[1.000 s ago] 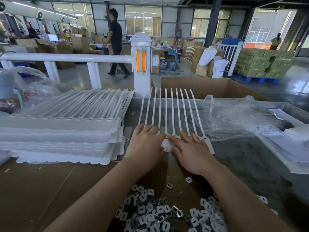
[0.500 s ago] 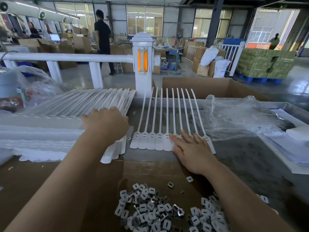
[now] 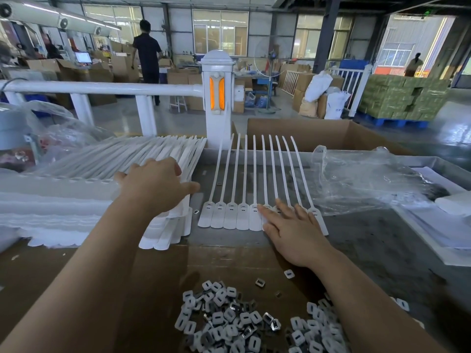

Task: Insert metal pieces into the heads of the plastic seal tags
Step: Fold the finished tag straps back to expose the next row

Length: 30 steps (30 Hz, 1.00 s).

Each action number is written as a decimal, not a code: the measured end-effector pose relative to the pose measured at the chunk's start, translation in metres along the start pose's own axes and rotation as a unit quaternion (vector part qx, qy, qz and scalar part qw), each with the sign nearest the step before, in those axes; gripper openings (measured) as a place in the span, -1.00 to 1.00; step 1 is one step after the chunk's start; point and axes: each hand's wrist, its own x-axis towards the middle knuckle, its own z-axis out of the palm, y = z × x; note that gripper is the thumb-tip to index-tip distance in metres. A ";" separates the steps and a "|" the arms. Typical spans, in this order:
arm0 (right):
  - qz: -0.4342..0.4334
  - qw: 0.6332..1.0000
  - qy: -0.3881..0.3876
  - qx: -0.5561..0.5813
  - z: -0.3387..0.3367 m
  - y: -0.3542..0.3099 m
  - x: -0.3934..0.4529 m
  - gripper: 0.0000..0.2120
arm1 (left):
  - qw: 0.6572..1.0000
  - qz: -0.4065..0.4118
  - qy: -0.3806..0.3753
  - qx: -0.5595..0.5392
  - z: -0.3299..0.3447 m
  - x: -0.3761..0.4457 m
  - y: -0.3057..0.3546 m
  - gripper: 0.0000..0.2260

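Seal tags (image 3: pixel 230 215) partly under right hand (image 3: pixel 293 233).

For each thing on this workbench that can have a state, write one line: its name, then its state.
left hand: fingers straight, resting on the stack
right hand: flat, pressing the tag heads
row of seal tags: laid side by side, heads nearest
stack of tags: piled
metal pieces: loose heap
plastic bag: crumpled

A row of seal tags (image 3: pixel 237 200) lies side by side mid-table (image 3: pixel 382 238), tails toward the far edge. A stack of tags (image 3: pixel 102 174) sits to its left, a plastic bag (image 3: pixel 362 179) to its right. A heap of metal pieces (image 3: pixel 242 324) lies at the near edge, on cardboard (image 3: pixel 51 276).
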 end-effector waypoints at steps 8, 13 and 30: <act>-0.001 1.000 0.031 0.002 -0.002 -0.003 -0.003 -0.53 | 0.974 -0.035 0.179 -0.135 -0.012 -0.006 0.007 -0.68; -0.065 0.957 0.235 0.159 -0.011 -0.013 -0.005 -0.67 | 0.934 -0.015 0.338 -0.118 -0.018 -0.021 0.024 -0.66; -0.071 0.593 -0.045 0.801 -0.034 -0.032 -0.023 -0.62 | 0.952 0.228 0.203 -0.032 0.070 -0.093 0.112 -0.57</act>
